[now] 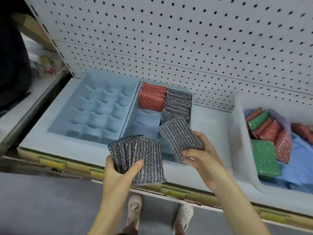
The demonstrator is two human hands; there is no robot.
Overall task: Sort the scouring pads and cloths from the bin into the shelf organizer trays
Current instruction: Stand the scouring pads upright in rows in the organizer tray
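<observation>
My left hand, at the lower centre of the frame, grips a fanned stack of dark grey, silver-threaded rectangular scouring pads. My thumb lies across the top pad and my fingers curl under the stack's left edge, so the stack spreads up and to the right from my palm. Just to the right, my right hand pinches a single grey glittery scouring pad by its lower right end. The pad slants up and left from my fingers, over the near end of the narrow light-blue plastic organizer tray. In that tray, red glittery pads stand on edge at the far left and a row of grey pads fills the right side. Beside it, towards the left, sits a wider light-blue tray with many small compartments. At the right edge of the frame a white plastic bin holds red sparkly pads, a green pad and blue cloth.
</observation>
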